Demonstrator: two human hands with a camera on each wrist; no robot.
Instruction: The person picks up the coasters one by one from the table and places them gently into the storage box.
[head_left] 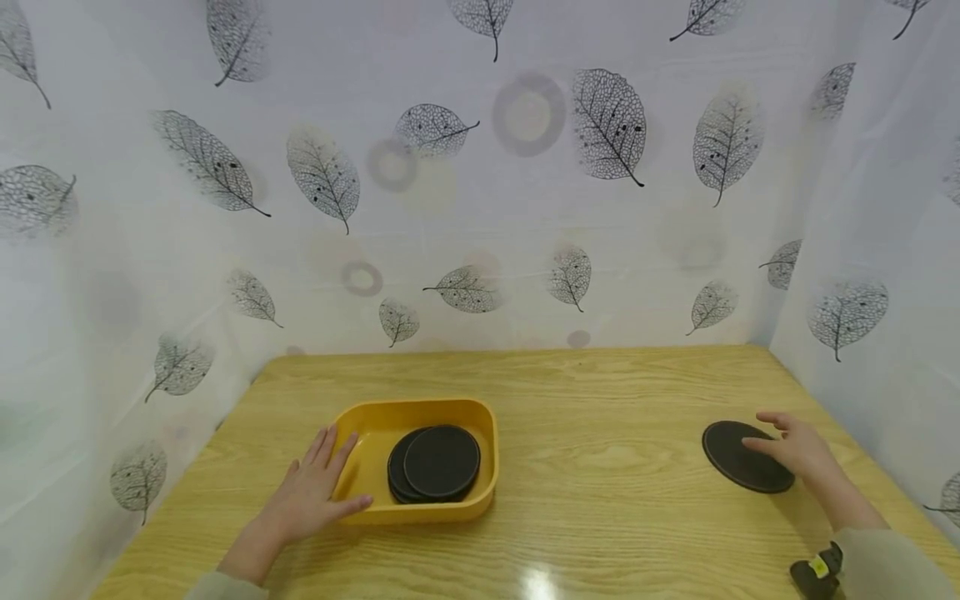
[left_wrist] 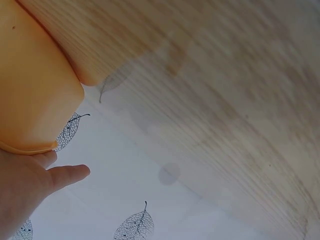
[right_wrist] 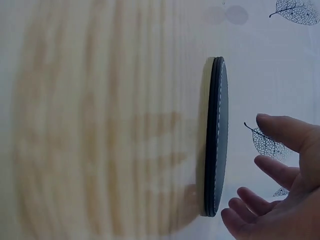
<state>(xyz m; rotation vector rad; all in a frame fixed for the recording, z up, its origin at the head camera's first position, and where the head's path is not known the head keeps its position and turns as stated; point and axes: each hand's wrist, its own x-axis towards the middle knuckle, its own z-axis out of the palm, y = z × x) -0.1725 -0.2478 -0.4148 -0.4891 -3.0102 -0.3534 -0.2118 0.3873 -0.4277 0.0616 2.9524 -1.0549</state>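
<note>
A yellow rectangular tray [head_left: 491, 467] stands left of the middle on the table, with black round coasters [head_left: 442, 461] overlapping in its right part. My left hand [head_left: 307, 487] rests at the tray's left end, fingers spread over the rim and thumb along the front edge. In the left wrist view the tray's side [left_wrist: 37, 85] rises above the hand [left_wrist: 22, 182]. On the right lies a thin stack of black round coasters [head_left: 738, 457] with stitched edges. Just over its right side hovers my right hand [head_left: 802, 454], fingers apart and loosely bent. The right wrist view has the fingertips apart from the coasters [right_wrist: 215, 140].
The wood-grain table [head_left: 600, 492] spreads between tray and coaster stack. A white curtain [head_left: 480, 208] printed with leaves encloses the back and both sides. A dark strap with a yellow label [head_left: 819, 567] sits by the right sleeve [head_left: 892, 567].
</note>
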